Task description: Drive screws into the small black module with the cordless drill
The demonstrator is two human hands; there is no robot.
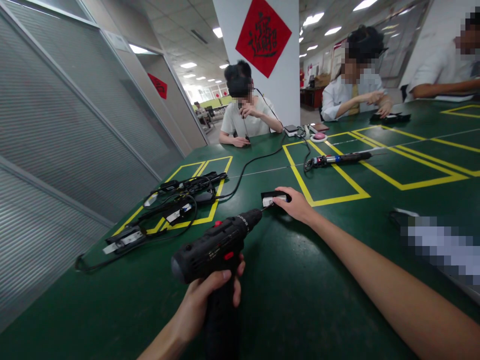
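My left hand (200,297) is wrapped round the handle of a black cordless drill (212,247) with red buttons. The drill points forward and to the right, its thin bit ending at or very close to a small black case (267,195) with a white part inside. Whether the bit touches the case cannot be made out. Fingers and thumb of my right hand (296,204) grip the case from its right side at the table. The lower end of the drill handle runs out of view at the bottom.
The green table (300,300) carries yellow tape rectangles. To the left lie several black devices with tangled cables (183,212). A dark rod-shaped tool (341,158) lies ahead on the right, near a pink round object (319,136). Several people sit across the table.
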